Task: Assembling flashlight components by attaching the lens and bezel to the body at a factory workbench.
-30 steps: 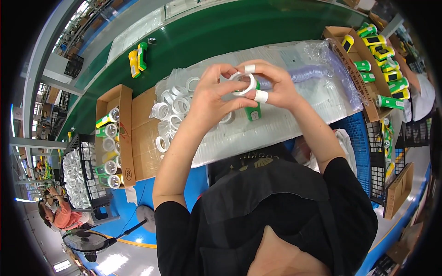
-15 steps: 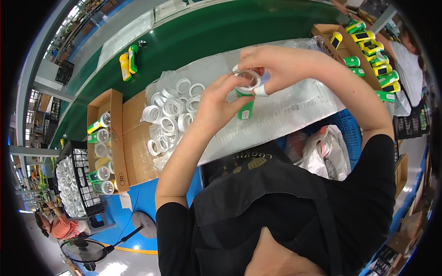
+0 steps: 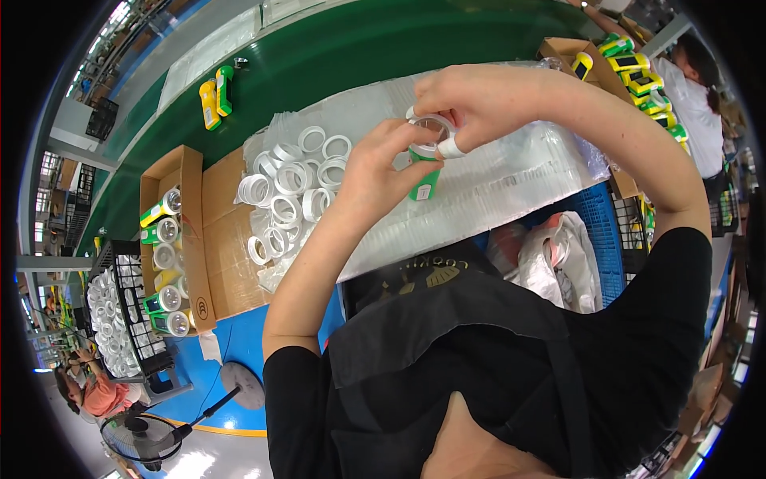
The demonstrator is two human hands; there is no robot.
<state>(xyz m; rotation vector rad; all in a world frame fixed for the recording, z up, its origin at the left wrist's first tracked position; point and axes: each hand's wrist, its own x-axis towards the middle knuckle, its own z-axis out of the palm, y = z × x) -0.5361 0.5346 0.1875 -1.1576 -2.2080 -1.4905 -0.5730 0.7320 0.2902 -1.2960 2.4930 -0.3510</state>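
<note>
A green flashlight stands upright over the padded work surface, its wide clear head with a white ring facing up. My left hand is closed round the left side of it, just below the rim. From the far right side my right hand grips the ring at the rim, white covers on its fingertips. Part of the ring and the flashlight's upper body are hidden by the fingers. Left of my left hand lies a loose heap of white rings on clear plastic wrap.
An open cardboard box of green and yellow flashlights stands at the left, beside a black crate of white rings. Two flashlights lie on the green belt. More flashlights fill the far right. A blue crate holds a white bag.
Both hands stay on the flashlight and ring, with my right hand slightly shifted over the rim. The view has moved a little, so the surroundings appear shifted left.
</note>
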